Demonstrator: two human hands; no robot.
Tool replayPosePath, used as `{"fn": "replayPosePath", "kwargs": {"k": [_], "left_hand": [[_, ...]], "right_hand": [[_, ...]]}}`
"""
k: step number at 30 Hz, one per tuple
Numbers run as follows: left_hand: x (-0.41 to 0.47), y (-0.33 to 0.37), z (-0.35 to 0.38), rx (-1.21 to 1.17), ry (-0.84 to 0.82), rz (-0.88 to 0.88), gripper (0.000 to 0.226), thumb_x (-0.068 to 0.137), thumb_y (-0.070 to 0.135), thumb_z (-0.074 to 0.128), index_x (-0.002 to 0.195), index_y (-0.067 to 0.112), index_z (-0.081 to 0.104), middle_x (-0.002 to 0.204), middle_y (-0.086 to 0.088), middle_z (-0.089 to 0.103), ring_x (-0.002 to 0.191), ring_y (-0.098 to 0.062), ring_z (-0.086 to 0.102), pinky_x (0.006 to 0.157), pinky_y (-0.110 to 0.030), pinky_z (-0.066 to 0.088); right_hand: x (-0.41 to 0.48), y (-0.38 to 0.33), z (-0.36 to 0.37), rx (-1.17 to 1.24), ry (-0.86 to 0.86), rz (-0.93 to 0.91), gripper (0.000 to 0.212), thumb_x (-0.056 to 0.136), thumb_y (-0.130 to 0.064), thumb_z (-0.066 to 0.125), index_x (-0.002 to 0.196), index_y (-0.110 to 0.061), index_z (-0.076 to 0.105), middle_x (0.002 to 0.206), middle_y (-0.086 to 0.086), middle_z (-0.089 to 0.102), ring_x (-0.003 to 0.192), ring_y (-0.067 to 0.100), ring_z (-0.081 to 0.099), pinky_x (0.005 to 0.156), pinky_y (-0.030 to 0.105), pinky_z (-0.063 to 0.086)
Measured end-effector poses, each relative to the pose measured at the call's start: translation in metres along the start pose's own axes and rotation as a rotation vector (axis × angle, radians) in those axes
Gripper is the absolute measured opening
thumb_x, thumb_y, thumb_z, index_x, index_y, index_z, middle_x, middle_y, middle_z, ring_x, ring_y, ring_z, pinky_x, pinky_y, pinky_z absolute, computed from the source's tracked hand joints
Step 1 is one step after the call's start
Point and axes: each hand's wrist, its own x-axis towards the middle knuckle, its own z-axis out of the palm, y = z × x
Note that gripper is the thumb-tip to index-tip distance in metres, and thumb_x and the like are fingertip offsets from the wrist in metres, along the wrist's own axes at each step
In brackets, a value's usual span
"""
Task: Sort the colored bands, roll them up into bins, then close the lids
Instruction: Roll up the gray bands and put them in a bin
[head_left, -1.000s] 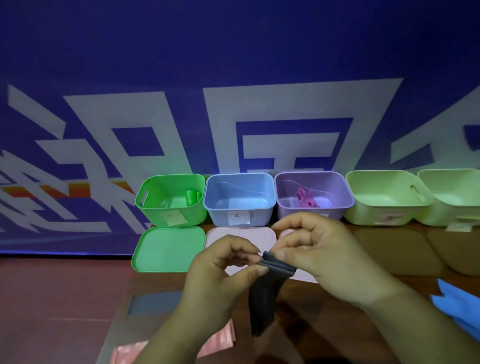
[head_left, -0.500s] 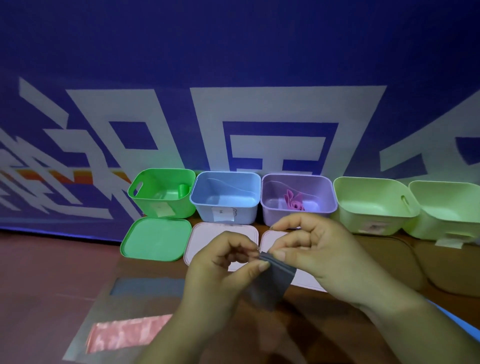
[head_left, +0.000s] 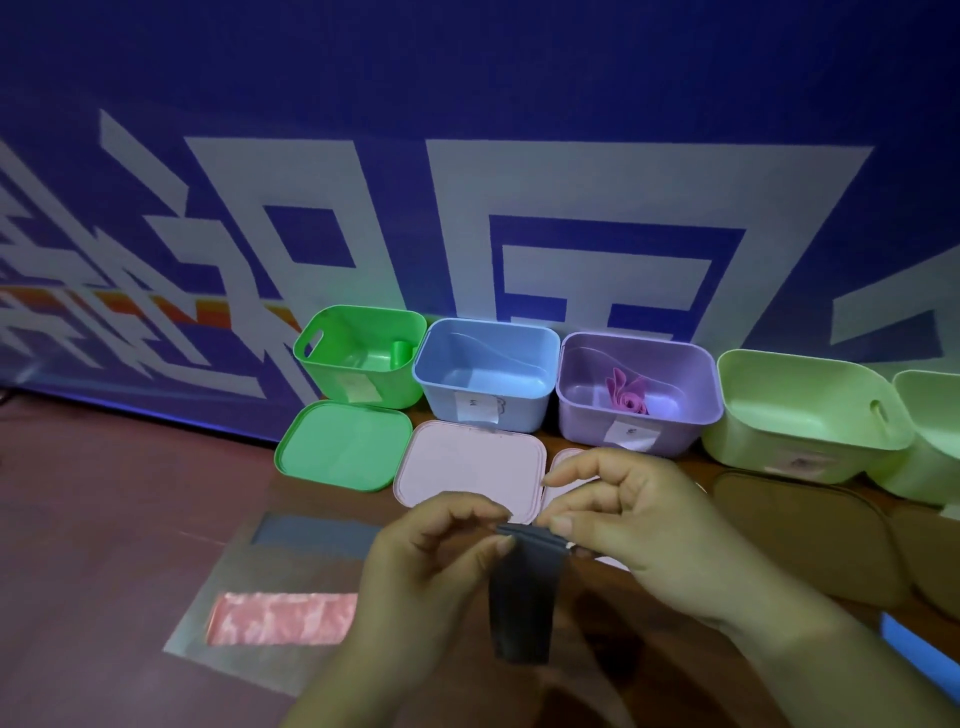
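While left hand and right hand pinch the dark flat elastic band at lower centre, rolling seems about to start | next: tight even turns; steady pinch

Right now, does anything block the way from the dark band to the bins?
Nothing visible does. Left hand and right hand pinch the dark band; the bins stand open beyond, lids lying flat between.
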Motion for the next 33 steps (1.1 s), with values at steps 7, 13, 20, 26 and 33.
{"fn": "replayPosePath", "kwargs": {"k": [7, 13, 20, 26, 33], "left_hand": [[0.005, -0.041, -0.071, 0.016, 0.025, -0.185, 0.017, 0.073, 0.014, 0.076, 0.081, 0.029, 0.076, 0.089, -0.001, 0.07, 0.085, -0.019, 0.069, 0.077, -0.04, 0.058], [0.019, -0.075, -0.128, 0.03, 0.023, -0.365, 0.024, 0.077, -0.011, 0.075, 0.075, 0.014, 0.076, 0.08, -0.007, 0.072, 0.07, -0.006, 0.067, 0.063, -0.016, 0.051], [0.039, -0.122, -0.174, -0.023, -0.021, -0.524, 0.021, 0.077, -0.012, 0.074, 0.076, 0.009, 0.074, 0.079, -0.01, 0.073, 0.071, -0.012, 0.069, 0.065, -0.019, 0.052], [0.064, -0.149, -0.196, -0.071, -0.078, -0.606, 0.022, 0.078, -0.018, 0.069, 0.075, 0.003, 0.071, 0.071, -0.004, 0.072, 0.068, -0.013, 0.068, 0.062, -0.02, 0.054], [0.098, -0.162, -0.206, 0.034, -0.189, -0.54, 0.027, 0.078, -0.017, 0.07, 0.072, 0.009, 0.072, 0.072, -0.003, 0.072, 0.067, -0.005, 0.066, 0.064, -0.014, 0.051]], "right_hand": [[0.056, 0.037, 0.047, -0.045, 0.056, 0.137, 0.019, 0.082, -0.008, 0.074, 0.094, -0.022, 0.073, 0.083, 0.005, 0.076, 0.074, 0.015, 0.069, 0.071, 0.031, 0.053], [0.117, 0.116, 0.103, -0.234, 0.146, 0.304, 0.014, 0.074, -0.023, 0.08, 0.083, -0.033, 0.074, 0.084, -0.01, 0.075, 0.082, 0.006, 0.07, 0.087, 0.034, 0.057], [0.161, 0.188, 0.159, -0.428, 0.226, 0.473, 0.039, 0.078, -0.023, 0.081, 0.115, -0.015, 0.07, 0.113, 0.004, 0.072, 0.098, 0.012, 0.066, 0.089, 0.023, 0.048], [0.181, 0.207, 0.195, -0.618, 0.332, 0.522, 0.048, 0.079, -0.034, 0.077, 0.125, -0.023, 0.067, 0.118, 0.002, 0.069, 0.109, 0.02, 0.064, 0.096, 0.031, 0.049], [0.191, 0.206, 0.227, -0.597, 0.429, 0.509, 0.037, 0.079, -0.018, 0.074, 0.114, -0.029, 0.071, 0.109, -0.003, 0.069, 0.096, 0.018, 0.065, 0.086, 0.029, 0.052]]}}
